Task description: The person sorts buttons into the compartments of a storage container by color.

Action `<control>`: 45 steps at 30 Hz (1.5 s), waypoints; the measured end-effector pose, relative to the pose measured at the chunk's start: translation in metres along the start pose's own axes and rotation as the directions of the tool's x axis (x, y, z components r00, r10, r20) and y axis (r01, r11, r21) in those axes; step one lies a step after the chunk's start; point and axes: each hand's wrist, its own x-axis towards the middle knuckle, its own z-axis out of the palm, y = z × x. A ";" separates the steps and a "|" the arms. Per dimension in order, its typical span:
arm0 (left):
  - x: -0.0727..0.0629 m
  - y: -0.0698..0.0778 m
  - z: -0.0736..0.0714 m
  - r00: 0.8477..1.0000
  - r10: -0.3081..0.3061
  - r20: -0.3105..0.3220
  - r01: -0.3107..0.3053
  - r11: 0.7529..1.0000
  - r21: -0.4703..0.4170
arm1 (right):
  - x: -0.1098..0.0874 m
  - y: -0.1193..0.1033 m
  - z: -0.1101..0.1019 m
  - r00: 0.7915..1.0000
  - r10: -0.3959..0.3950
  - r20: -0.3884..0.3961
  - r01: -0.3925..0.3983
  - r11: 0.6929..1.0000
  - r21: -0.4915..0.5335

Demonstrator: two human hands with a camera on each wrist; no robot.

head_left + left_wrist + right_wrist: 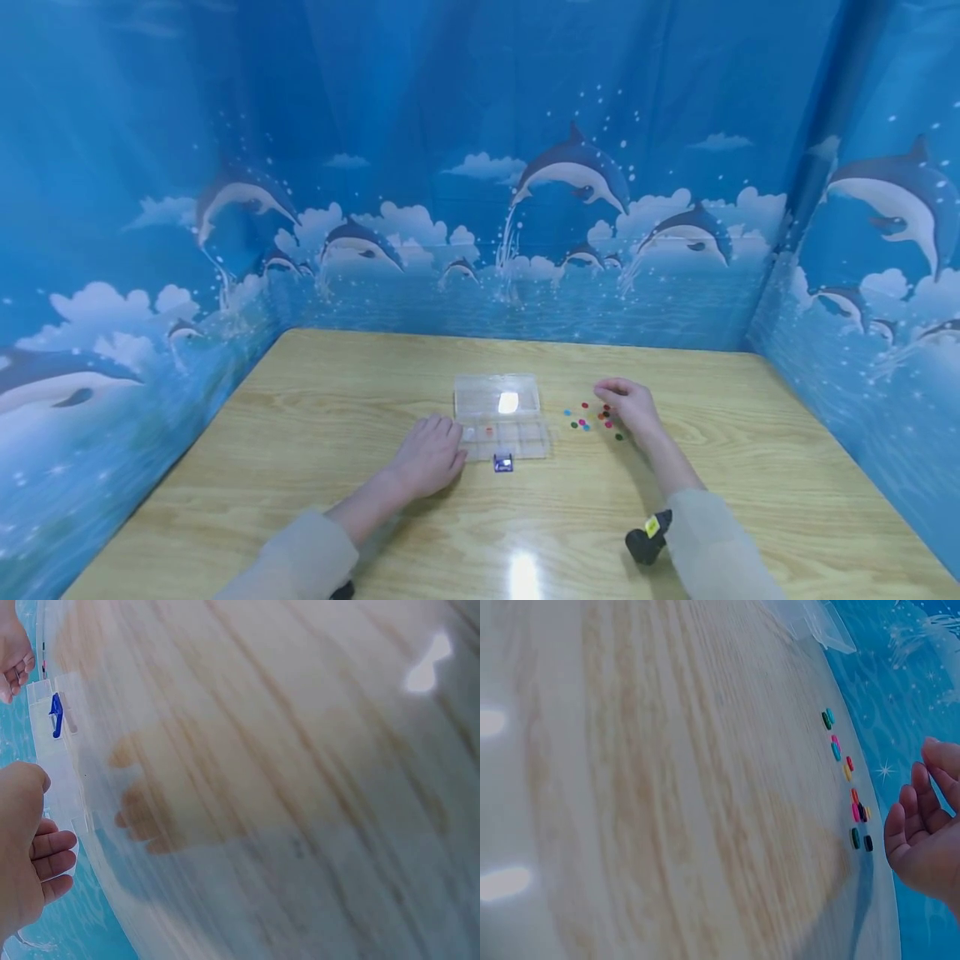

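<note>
And here's the right hand (pixel 628 407), poised over the far side of the discs (pixel 582 422), thumb and forefinger brought close, the other fingers bent side by side; whether a disc is pinched in there, I cannot tell! The discs lie loose on the table (pixel 337 392), right of the box (pixel 532 437), some bunched together. Over to the left hand (pixel 431 454): fingers bent and together, thumb apart, all at the box's left end, though grip or mere contact, I cannot tell. Lid (pixel 480 396) open behind, blue clip (pixel 503 462) at the near edge, what looks like an orange disc (pixel 489 431) in one compartment. For clean work, I'd say: fingertips on a single rim, favour a lone disc over the bunched ones, lift straight, and let the left hand keep that probably light box from sliding
</note>
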 end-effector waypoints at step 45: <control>0.000 0.000 -0.002 1.000 0.011 0.001 -0.011 1.000 0.021 | 0.011 0.032 -0.011 0.989 -0.104 0.105 0.137 0.912 -0.385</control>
